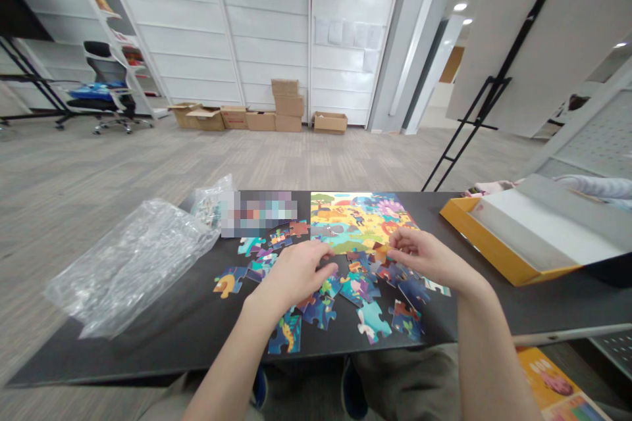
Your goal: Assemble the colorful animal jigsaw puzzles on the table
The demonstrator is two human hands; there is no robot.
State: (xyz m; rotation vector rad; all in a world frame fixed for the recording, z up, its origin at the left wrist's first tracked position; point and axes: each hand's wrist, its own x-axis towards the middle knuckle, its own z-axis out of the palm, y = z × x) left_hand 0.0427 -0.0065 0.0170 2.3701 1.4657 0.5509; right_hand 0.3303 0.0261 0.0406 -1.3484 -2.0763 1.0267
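Many jigsaw puzzle pieces [374, 321] lie loose and overlapping on the black table, mostly dark blue, teal and purple. My left hand [300, 271] hovers low over the pieces at the middle, palm down, thumb apart from the fingers, with nothing visible in it. At the lower right corner of a colourful animal picture sheet [353, 217], my right hand [424, 255] pinches a small orange-brown puzzle piece [381, 248] between thumb and fingers. Other pieces lie just under and in front of that hand. One piece with an orange shape [227, 283] lies off to the left.
A crumpled clear plastic bag [133, 263] covers the table's left side, beside a blurred-out patch [261, 212]. An open yellow box [508, 253] with a white inside stands at the right. Below the table edge on the right is an orange printed box [553, 378].
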